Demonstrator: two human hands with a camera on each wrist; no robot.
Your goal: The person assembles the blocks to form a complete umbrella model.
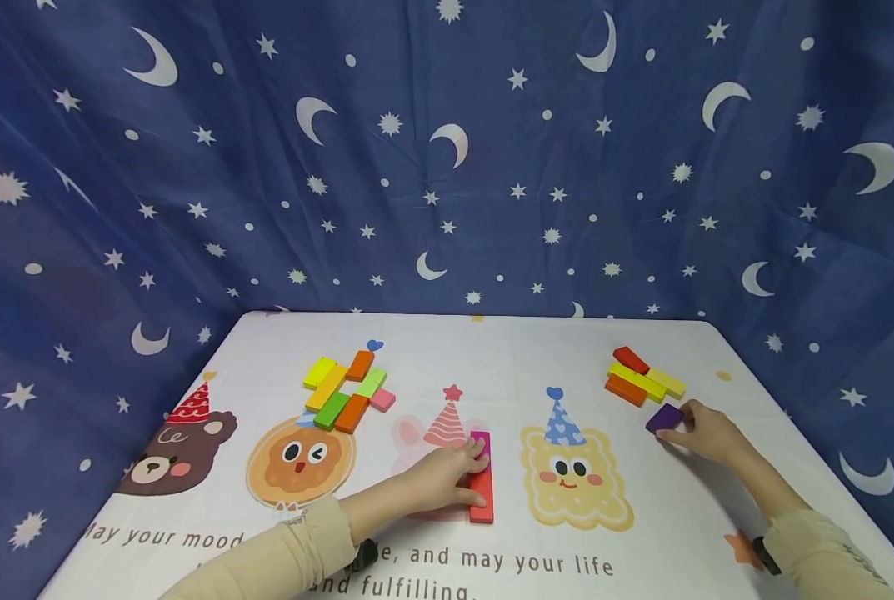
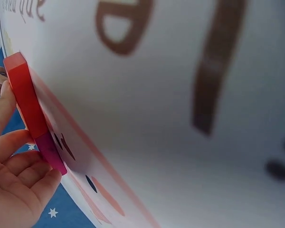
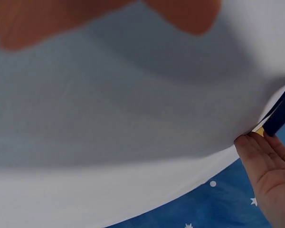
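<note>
Near the table's middle my left hand holds a magenta block and a red block, lined up end to end. In the left wrist view the thumb touches the red block, while curled fingers lie against the magenta block. Over at the right, my right hand pinches a dark purple block between thumb and fingers. The right wrist view has that hand at its right edge, with the dark block partly cut off.
Several coloured blocks, among them a yellow block and an orange block, lie just beyond my right hand. Another cluster with a green block sits at the back left. A starry blue curtain hangs behind the white tablecloth.
</note>
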